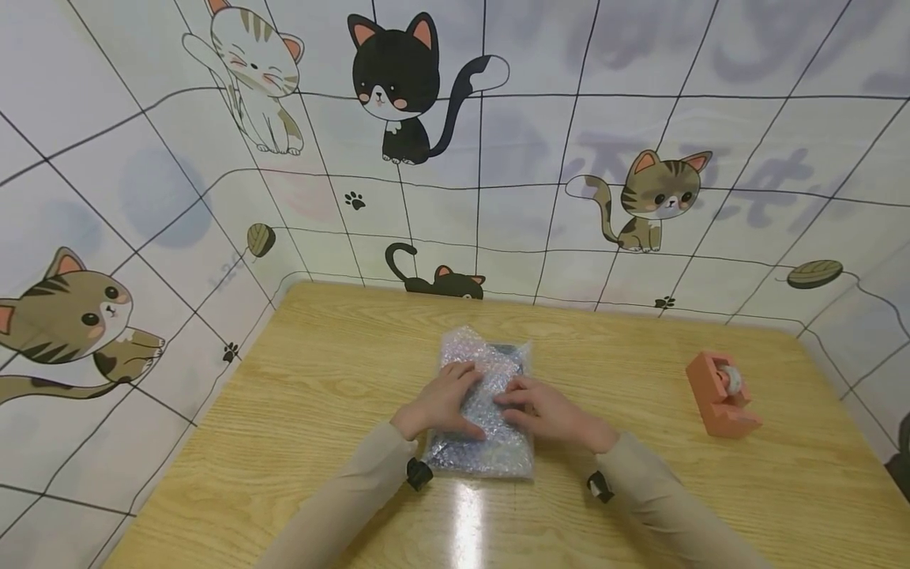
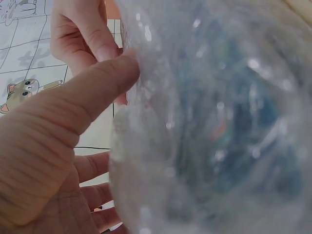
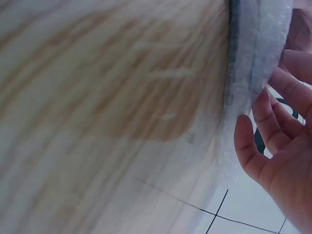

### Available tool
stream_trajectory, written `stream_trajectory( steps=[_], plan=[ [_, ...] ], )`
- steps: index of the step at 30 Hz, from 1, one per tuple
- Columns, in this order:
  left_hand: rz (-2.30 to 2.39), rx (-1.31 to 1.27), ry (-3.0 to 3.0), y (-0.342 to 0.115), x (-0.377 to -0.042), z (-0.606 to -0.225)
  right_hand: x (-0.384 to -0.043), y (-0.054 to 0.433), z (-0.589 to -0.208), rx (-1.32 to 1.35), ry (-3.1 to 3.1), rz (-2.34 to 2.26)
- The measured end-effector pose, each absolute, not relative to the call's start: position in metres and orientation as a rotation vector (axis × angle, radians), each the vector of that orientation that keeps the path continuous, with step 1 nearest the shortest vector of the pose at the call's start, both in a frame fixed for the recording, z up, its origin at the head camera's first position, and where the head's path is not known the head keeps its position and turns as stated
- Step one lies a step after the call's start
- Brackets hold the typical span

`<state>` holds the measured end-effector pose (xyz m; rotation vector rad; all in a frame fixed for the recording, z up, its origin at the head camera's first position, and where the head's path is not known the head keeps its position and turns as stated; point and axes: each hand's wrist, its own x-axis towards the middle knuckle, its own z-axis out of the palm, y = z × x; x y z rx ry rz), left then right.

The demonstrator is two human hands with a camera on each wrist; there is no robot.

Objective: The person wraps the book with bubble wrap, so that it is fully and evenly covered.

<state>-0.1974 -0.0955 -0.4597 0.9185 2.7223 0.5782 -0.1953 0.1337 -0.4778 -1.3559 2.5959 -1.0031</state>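
Observation:
A flat rectangular item wrapped in clear bubble wrap (image 1: 479,458) lies on the wooden table, with dark bluish colours showing through. What is inside cannot be made out. My left hand (image 1: 442,401) rests on the left part of the wrap with fingers and thumb spread; in the left wrist view its thumb (image 2: 105,83) presses on the plastic. On the right part, my right hand (image 1: 546,411) touches the wrap with bent fingers. The right wrist view shows those fingers (image 3: 280,122) loosely curved against the wrap's side.
To the right on the table (image 1: 626,363) stands an orange-pink tape dispenser (image 1: 721,403) with a roll of clear tape (image 1: 730,381). White cloth walls (image 1: 526,229) with a black grid and cartoon cats rise behind the table and at its sides.

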Motion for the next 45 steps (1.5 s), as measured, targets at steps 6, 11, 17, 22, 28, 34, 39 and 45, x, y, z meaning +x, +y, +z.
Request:
stream_trajectory(
  steps=[6, 11, 17, 22, 28, 34, 39, 45],
  plan=[
    [0.57, 0.922, 2.727, -0.096, -0.198, -0.461, -0.196, 0.135, -0.481, -1.363, 2.595, -1.02],
    [0.577, 0.928, 2.726, -0.095, -0.198, -0.46, -0.195, 0.138, -0.484, -1.336, 2.573, -1.097],
    [0.59, 0.946, 2.729, -0.096, -0.197, -0.459, -0.195, 0.139, -0.485, -1.321, 2.562, -1.121],
    [0.603, 0.941, 2.725, -0.096, -0.197, -0.46, -0.195, 0.14, -0.485, -1.312, 2.53, -1.161],
    [0.59, 0.949, 2.728, -0.095, -0.198, -0.461, -0.198, 0.143, -0.485, -1.375, 2.52, -1.198],
    [0.613, 0.959, 2.729, -0.095, -0.199, -0.462, -0.198, 0.144, -0.486, -1.364, 2.518, -1.21],
    [0.623, 0.964, 2.724, -0.095, -0.198, -0.464, -0.197, 0.145, -0.486, -1.362, 2.531, -1.21],
    [0.636, 0.971, 2.732, -0.096, -0.197, -0.462, -0.196, 0.145, -0.484, -1.383, 2.542, -1.161]
  ],
)
